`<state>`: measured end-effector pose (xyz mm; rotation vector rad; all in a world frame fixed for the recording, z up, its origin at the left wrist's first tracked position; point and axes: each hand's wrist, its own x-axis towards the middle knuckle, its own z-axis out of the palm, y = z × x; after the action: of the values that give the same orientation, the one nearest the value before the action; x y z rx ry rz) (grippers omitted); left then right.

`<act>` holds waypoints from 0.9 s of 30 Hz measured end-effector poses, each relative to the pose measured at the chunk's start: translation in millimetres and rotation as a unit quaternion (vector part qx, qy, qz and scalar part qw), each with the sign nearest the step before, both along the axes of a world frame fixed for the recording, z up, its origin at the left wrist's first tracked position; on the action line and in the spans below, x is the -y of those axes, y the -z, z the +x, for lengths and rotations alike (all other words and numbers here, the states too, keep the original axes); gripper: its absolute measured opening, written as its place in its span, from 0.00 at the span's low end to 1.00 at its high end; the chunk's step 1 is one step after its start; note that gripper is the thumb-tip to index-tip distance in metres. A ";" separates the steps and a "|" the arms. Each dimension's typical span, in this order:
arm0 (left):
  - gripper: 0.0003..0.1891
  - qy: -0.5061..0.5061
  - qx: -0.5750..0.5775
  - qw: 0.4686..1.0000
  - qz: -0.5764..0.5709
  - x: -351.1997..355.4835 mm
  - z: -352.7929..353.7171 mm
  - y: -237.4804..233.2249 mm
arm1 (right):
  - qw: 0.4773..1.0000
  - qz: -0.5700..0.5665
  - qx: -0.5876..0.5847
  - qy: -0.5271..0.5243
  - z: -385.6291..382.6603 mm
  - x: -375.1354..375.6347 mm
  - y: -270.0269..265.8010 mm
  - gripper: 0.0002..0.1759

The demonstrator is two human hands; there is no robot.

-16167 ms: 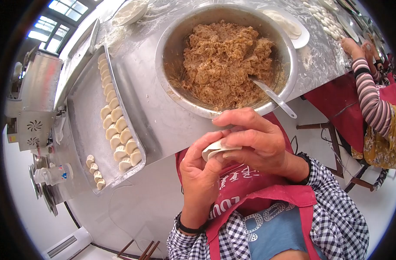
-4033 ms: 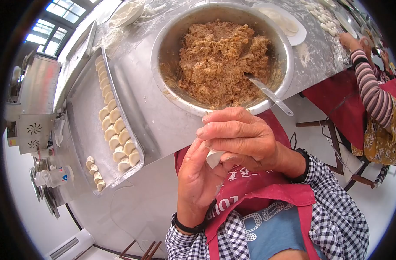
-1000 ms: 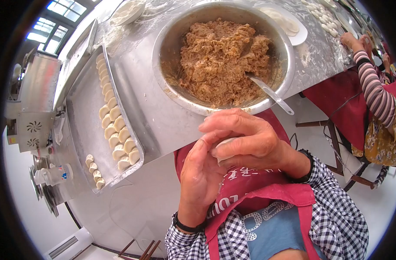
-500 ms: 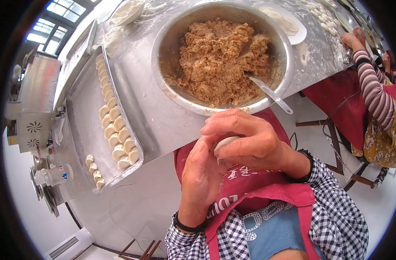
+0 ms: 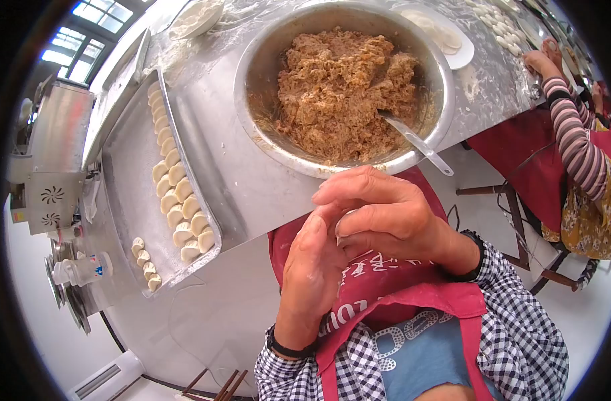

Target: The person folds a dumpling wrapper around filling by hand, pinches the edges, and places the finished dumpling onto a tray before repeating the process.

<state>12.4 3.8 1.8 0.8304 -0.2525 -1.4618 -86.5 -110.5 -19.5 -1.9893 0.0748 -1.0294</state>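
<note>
Between my two hands, over the red apron, is a dumpling [image 5: 340, 222], mostly covered so that only a sliver of pale dough shows. My left hand [image 5: 310, 267] is raised upright with its fingers pressed together against one side of it. From the other side my right hand [image 5: 393, 210] curls round, its fingers bent over the top. Just beyond my fingers stands a large metal bowl [image 5: 246, 127] holding brown minced filling [image 5: 345, 93]. A metal spoon [image 5: 415, 142] leans in the filling, its handle over the near rim.
Left on the table, a metal tray [image 5: 135, 194] carries rows of dumplings [image 5: 178, 190] and several smaller ones at its near corner. A white plate [image 5: 462, 57] of dough wrappers lies behind the bowl. Dough pieces [image 5: 499, 30] and a co-worker's striped sleeve [image 5: 572, 123] are at right.
My right fingers have closed further over the dumpling, and less of its dough shows. Both hands stay in nearly the same place.
</note>
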 end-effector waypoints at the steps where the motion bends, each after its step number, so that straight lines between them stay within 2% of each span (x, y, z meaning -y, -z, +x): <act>1: 0.28 0.000 0.000 1.000 0.000 -0.2 0.3 0.7 | 1.000 0.001 -0.001 0.005 0.7 -0.7 -0.4 0.07; 4: 0.28 0.014 -0.014 1.000 -0.014 3.4 2.0 3.3 | 1.000 -0.013 0.003 0.002 2.3 4.3 -0.5 0.07; 6: 0.28 -0.003 0.020 1.000 0.018 4.9 -0.6 3.2 | 1.000 -0.022 0.005 -0.010 1.2 6.8 -0.1 0.08; 10: 0.29 -0.007 0.006 0.999 0.034 4.1 -0.8 2.3 | 1.000 -0.023 0.005 -0.011 0.0 7.4 -2.8 0.08; 12: 0.28 0.021 -0.043 0.999 -0.005 1.0 2.8 6.6 | 1.000 -0.008 0.010 -0.005 0.9 6.0 -4.3 0.08; 15: 0.28 0.018 -0.046 0.999 -0.001 0.4 3.5 6.8 | 1.000 -0.018 0.003 0.011 1.5 5.6 -3.9 0.07; 17: 0.28 0.018 -0.041 0.999 0.000 1.6 3.1 6.5 | 1.000 -0.020 -0.003 -0.020 -0.5 8.9 -1.5 0.11; 27: 0.27 0.038 -0.026 0.999 -0.016 1.8 4.8 3.5 | 1.000 -0.005 -0.003 -0.004 1.1 6.4 -2.6 0.08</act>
<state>17.2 2.0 -1.7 0.7639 -0.2703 -1.5438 -85.4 -116.9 -16.8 -1.9999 0.0646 -1.0193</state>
